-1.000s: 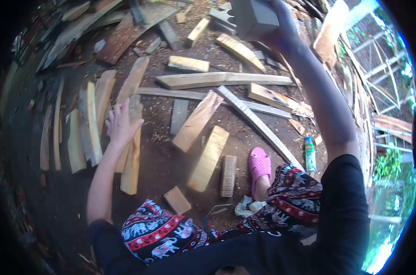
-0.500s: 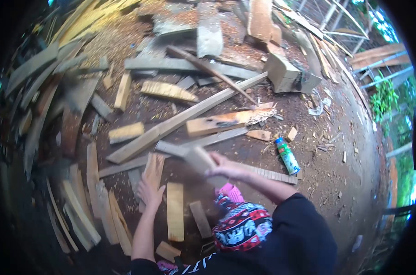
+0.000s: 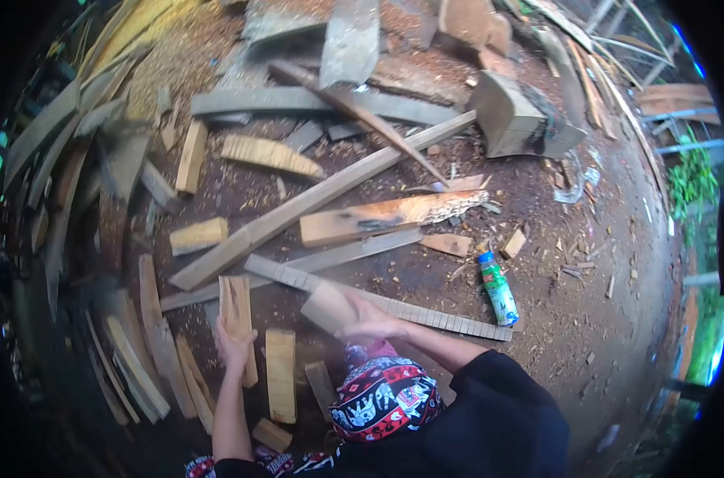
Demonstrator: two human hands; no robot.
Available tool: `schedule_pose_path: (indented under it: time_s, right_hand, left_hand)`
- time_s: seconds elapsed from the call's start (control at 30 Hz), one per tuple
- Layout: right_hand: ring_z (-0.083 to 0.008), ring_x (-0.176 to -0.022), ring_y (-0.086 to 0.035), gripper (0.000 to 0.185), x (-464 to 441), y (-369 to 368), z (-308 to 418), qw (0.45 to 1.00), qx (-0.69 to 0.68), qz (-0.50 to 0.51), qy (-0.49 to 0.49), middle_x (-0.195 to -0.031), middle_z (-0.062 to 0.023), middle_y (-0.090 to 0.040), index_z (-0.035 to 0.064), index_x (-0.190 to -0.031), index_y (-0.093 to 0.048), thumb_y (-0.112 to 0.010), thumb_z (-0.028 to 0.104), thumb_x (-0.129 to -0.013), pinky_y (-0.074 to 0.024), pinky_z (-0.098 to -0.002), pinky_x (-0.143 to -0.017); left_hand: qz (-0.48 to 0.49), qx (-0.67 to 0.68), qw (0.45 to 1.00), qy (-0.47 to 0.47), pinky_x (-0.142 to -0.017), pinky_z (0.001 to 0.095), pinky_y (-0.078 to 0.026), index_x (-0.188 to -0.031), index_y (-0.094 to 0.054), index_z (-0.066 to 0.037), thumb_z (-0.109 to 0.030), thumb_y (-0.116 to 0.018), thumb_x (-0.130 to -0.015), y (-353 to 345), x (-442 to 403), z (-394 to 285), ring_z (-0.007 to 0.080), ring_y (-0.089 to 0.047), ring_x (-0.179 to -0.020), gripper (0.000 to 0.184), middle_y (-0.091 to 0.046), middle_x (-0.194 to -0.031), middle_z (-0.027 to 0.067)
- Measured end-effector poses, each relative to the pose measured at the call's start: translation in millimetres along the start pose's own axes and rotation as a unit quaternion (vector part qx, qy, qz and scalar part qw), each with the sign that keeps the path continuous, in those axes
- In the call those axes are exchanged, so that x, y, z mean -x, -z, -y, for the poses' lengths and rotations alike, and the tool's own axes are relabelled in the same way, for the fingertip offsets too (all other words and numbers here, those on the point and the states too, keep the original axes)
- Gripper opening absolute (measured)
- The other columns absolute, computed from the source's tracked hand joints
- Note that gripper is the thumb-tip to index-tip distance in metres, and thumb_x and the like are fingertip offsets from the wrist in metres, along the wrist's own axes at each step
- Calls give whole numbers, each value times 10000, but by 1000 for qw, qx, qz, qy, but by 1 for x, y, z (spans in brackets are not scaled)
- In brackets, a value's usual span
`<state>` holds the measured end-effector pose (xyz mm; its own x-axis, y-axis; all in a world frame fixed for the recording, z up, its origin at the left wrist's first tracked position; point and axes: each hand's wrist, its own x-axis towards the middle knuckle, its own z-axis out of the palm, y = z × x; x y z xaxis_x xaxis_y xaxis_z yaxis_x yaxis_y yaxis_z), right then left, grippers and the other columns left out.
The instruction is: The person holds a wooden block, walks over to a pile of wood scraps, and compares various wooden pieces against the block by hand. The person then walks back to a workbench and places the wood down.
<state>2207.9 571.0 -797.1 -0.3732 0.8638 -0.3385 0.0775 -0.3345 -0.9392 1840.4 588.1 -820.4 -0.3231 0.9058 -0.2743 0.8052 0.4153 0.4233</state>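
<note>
My left hand (image 3: 235,348) is closed around the lower part of a short wooden block (image 3: 235,307) with a reddish-brown grain, its thumb along the right edge. In my right hand (image 3: 370,320) is a second wooden block (image 3: 328,309), pale and slightly blurred, gripped at its right end. That block is above the pink shoe and overlaps a long notched wooden strip (image 3: 425,312) in view. A pale, flat wooden block (image 3: 280,376) lies on the ground between my two forearms.
A green spray can (image 3: 498,291) lies on the dirt at right. Long beams (image 3: 322,199) and a charred piece of wood (image 3: 378,219) lie ahead. Several planks (image 3: 158,338) lie at left. My knee in patterned cloth (image 3: 386,398) is near my right forearm.
My left hand has gone from lying flat on its block to gripping it. My right hand has lowered its block slightly, left of where it was. The view has shifted a little.
</note>
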Motion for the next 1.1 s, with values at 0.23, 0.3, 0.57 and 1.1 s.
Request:
schedule_pose_path:
  time_s: [0.23, 0.3, 0.57, 1.1]
  right_hand:
    - [-269, -1370, -316, 1027, -13, 8, -35, 952, -254, 62, -159, -1503, -214, -269, -36, -1509, -89, -685, 368, -776, -307, -366, -1100]
    - [-225, -1153, -543, 962, -20, 10, -19, 914, -350, 142, -149, -1348, -169, -477, 51, -1526, -118, -668, 336, -790, -429, -359, -987]
    - [-219, -1204, -503, 783, -77, -49, 10, 943, -309, 116, -37, -1319, -112, -495, 34, -1457, -270, -662, 259, -818, -396, -352, -1019]
    - [-260, -1272, -462, 913, -109, -73, 34, 899, -339, 252, -116, -1368, -153, -441, 22, -1467, -194, -737, 206, -756, -405, -412, -1052]
  left_hand:
    - [282, 515, 796, 145, -914, 409, -516, -1328, -425, -12, -171, -721, -820, 28, -13, -2, 251, -631, -1011, 609, -613, -1117, 153]
    - [291, 621, 707, 173, -916, 437, -524, -1321, -429, 22, -284, -678, -863, 23, -12, 2, 292, -645, -1001, 605, -628, -1098, 184]
    - [266, 728, 613, 152, -868, 442, -544, -1232, -524, 9, -313, -663, -883, 38, 0, -84, 307, -646, -996, 495, -632, -1081, 159]
    - [70, 633, 767, 76, -944, 380, -510, -1403, -243, 13, -80, -831, -724, 27, 0, -121, 245, -565, -1122, 903, -518, -1217, 167]
